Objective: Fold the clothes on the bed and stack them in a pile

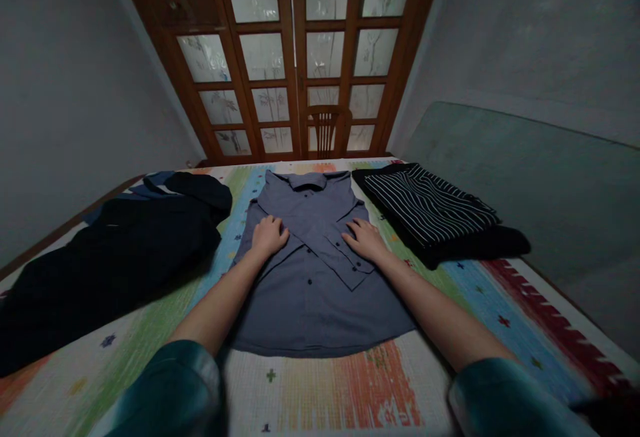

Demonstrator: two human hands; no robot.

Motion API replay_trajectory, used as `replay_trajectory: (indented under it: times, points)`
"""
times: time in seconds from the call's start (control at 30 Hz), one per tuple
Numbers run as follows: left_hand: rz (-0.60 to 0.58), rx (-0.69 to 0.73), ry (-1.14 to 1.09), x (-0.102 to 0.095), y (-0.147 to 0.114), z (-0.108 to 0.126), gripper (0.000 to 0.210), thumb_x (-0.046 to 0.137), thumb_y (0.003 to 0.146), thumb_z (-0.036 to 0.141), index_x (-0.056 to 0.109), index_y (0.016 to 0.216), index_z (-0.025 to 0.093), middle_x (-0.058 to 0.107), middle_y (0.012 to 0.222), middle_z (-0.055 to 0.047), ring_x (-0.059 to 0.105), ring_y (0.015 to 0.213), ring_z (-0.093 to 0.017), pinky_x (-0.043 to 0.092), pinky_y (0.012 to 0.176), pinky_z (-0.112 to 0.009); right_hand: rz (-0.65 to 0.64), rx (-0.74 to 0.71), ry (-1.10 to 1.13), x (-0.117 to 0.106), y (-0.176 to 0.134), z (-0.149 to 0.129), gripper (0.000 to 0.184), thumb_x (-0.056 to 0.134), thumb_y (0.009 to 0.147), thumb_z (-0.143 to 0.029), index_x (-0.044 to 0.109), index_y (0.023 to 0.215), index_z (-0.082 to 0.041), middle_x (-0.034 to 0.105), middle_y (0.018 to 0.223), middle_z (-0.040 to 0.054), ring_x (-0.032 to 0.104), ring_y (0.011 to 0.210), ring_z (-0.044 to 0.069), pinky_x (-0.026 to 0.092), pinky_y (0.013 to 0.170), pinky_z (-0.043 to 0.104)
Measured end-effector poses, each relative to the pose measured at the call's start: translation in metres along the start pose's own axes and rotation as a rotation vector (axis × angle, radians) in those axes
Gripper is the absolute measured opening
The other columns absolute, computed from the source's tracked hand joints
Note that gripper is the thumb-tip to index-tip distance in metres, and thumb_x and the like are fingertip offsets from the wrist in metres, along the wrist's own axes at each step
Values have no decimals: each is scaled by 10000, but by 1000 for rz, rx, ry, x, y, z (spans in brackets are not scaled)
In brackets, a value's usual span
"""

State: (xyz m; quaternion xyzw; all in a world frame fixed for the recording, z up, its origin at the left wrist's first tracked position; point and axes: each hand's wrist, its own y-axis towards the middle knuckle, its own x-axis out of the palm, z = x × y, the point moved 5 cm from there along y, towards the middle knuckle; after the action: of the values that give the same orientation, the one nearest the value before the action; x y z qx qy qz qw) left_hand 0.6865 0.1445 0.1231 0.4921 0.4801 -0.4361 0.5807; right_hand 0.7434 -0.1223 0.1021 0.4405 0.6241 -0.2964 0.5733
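Observation:
A grey-blue button-up shirt point(295, 310) lies front up in the middle, its collar at the far end and its sleeves folded across the chest. On the left part of its chest rests my left hand point(270, 234), palm down with the fingers slightly bent. My right hand point(367, 240) lies on the folded sleeve at the right side, fingers apart. Both hands touch the cloth without gripping it. Several dark buttons show down the shirt's front and on the cuff.
Dark clothes point(130, 244) lie loosely on the left. To the right is a folded stack with a black-and-white striped garment point(435, 204) on top. Under everything spreads a colourful striped cloth point(320, 397). Beyond stand a wooden chair point(325, 127) and glazed wooden doors point(295, 57).

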Motion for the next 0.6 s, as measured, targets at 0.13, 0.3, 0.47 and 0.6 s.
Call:
replay_trajectory:
  times: [0.13, 0.3, 0.47, 0.6]
  points:
    - [-14, 28, -17, -1, -33, -24, 458, 397, 917, 456, 610, 1212, 177, 582, 1223, -142, 539, 1134, -292, 433, 957, -409, 21, -37, 0, 3, -9, 8, 499, 415, 950, -443, 559, 1335, -160, 488, 1431, 144, 440, 1316, 294, 338, 1086, 419]
    - [15, -45, -43, 4, -64, -49, 536, 394, 917, 464, 543, 1334, 161, 501, 1406, -153, 461, 1290, -308, 372, 1061, -437, 37, -39, 11, 7, -27, 19, 501, 407, 954, -429, 554, 1344, -151, 477, 1445, 146, 430, 1335, 294, 323, 1109, 431]
    - [80, -179, -88, 0, -73, -52, 534, 451, 873, 451, 594, 1271, 123, 529, 1380, -167, 480, 1270, -320, 391, 1059, -443, 85, 22, 56, 5, -36, 22, 496, 426, 944, -412, 578, 1312, -117, 488, 1431, 168, 442, 1331, 286, 325, 1114, 429]
    - [110, -211, -111, -4, -75, -49, 516, 464, 861, 446, 610, 1242, 130, 548, 1355, -159, 490, 1253, -317, 407, 1045, -432, 102, 15, 101, 4, -34, 24, 467, 458, 931, -409, 605, 1280, -138, 508, 1417, 156, 452, 1327, 275, 339, 1109, 430]
